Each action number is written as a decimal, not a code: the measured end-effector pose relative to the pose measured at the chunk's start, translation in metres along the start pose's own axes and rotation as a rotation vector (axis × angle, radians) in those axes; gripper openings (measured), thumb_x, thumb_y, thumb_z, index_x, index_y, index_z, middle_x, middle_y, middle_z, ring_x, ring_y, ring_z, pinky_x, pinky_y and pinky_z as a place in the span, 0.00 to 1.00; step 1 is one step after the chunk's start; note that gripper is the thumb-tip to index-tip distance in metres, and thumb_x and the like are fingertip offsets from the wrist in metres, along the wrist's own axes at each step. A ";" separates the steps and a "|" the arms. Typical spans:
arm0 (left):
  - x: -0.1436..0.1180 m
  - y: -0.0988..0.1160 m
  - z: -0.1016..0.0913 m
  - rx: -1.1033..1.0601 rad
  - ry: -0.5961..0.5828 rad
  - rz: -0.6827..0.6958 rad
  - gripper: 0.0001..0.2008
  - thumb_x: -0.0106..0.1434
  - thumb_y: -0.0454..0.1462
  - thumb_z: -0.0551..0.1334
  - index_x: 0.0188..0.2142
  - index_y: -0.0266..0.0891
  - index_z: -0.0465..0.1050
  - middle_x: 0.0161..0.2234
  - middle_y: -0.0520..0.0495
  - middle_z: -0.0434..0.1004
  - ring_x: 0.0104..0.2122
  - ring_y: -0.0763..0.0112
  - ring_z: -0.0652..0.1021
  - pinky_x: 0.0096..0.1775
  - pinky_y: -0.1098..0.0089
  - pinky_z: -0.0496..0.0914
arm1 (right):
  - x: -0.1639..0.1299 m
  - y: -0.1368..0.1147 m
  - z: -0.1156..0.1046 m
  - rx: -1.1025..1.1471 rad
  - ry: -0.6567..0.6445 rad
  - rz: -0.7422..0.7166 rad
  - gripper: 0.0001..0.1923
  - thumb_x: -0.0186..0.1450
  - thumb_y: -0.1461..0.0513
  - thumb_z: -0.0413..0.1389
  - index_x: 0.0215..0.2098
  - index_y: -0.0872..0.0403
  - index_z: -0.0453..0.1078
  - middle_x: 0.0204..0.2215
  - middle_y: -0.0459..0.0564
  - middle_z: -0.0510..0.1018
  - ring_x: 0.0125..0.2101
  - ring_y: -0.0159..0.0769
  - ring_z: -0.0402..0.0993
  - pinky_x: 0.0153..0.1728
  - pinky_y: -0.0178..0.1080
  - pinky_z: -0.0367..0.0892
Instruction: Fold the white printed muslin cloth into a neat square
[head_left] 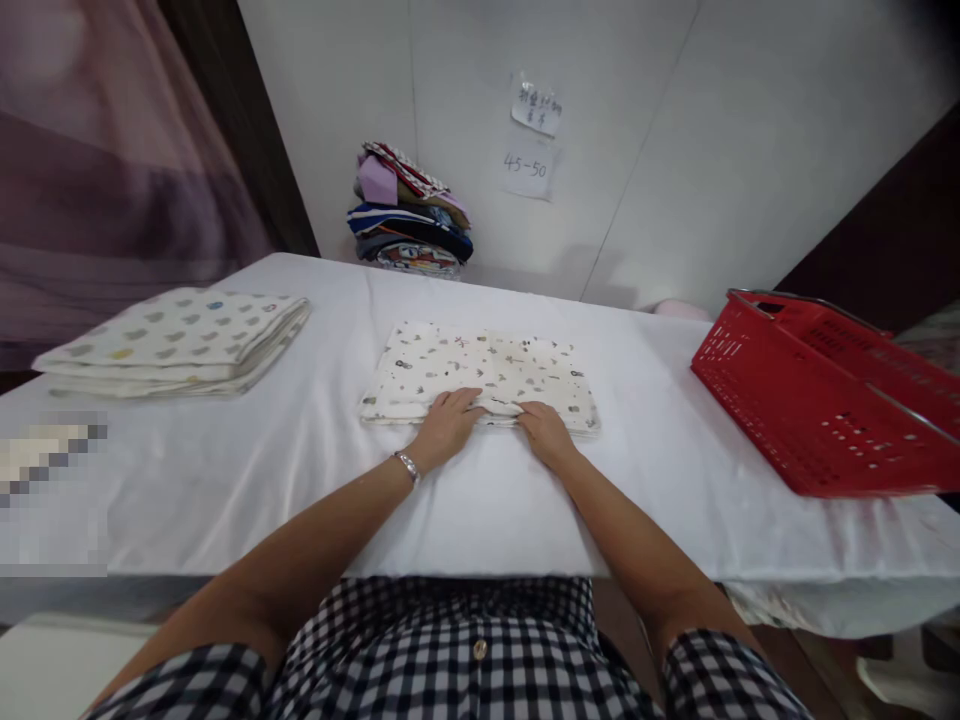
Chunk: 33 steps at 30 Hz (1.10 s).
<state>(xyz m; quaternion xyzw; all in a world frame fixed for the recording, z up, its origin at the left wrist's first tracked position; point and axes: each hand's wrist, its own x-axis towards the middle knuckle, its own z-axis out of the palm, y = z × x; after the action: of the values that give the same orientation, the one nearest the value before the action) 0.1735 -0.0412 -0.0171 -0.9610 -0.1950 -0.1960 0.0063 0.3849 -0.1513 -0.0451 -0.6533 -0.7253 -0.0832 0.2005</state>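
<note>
Together, both hands point(448, 428) point(546, 432) grip the near edge of a rectangular folded cloth point(484, 362) on satiny white fabric point(649, 445).

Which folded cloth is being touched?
The middle cloth, left hand and right hand on its near edge; the left cloth and rear pile lie untouched.

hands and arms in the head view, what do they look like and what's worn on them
Both the bare, ungloved left hand and the bare, ungloved right hand have five-fingered human shapes. A shiny silver-coloured bracelet circles the left wrist; nothing shows on the right. The forearms are uncovered below short, dark-and-white checked fabric sleeves. No cables or markings are visible.
</note>
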 end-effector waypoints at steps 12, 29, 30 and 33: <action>0.014 -0.001 0.026 -0.083 -0.016 0.049 0.15 0.67 0.38 0.50 0.41 0.42 0.76 0.52 0.42 0.72 0.52 0.57 0.69 0.50 0.55 0.63 | -0.002 0.004 -0.005 -0.031 -0.010 0.050 0.08 0.67 0.63 0.52 0.40 0.52 0.74 0.49 0.51 0.74 0.50 0.38 0.66 0.48 0.43 0.58; 0.014 0.000 0.024 -0.144 -0.008 0.033 0.18 0.68 0.40 0.48 0.41 0.41 0.77 0.52 0.42 0.72 0.52 0.56 0.70 0.50 0.54 0.64 | -0.074 0.067 -0.053 -0.175 0.001 0.210 0.10 0.67 0.62 0.52 0.42 0.50 0.75 0.50 0.53 0.74 0.51 0.41 0.66 0.48 0.46 0.60; 0.014 0.000 0.024 -0.146 -0.006 0.034 0.17 0.68 0.40 0.48 0.41 0.41 0.77 0.52 0.42 0.72 0.52 0.56 0.70 0.50 0.54 0.64 | -0.077 0.070 -0.054 -0.180 -0.002 0.224 0.10 0.67 0.62 0.52 0.42 0.51 0.75 0.50 0.53 0.74 0.51 0.41 0.66 0.48 0.46 0.60; 0.014 0.000 0.024 -0.160 0.004 0.031 0.18 0.67 0.40 0.49 0.40 0.41 0.77 0.52 0.42 0.72 0.52 0.56 0.70 0.50 0.54 0.64 | -0.085 0.078 -0.056 -0.191 -0.001 0.257 0.10 0.66 0.62 0.53 0.41 0.51 0.75 0.50 0.53 0.74 0.51 0.43 0.66 0.48 0.48 0.61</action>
<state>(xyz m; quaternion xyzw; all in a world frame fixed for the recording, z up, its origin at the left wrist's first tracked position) 0.1945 -0.0338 -0.0340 -0.9609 -0.1640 -0.2129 -0.0669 0.4768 -0.2398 -0.0396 -0.7568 -0.6248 -0.1249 0.1461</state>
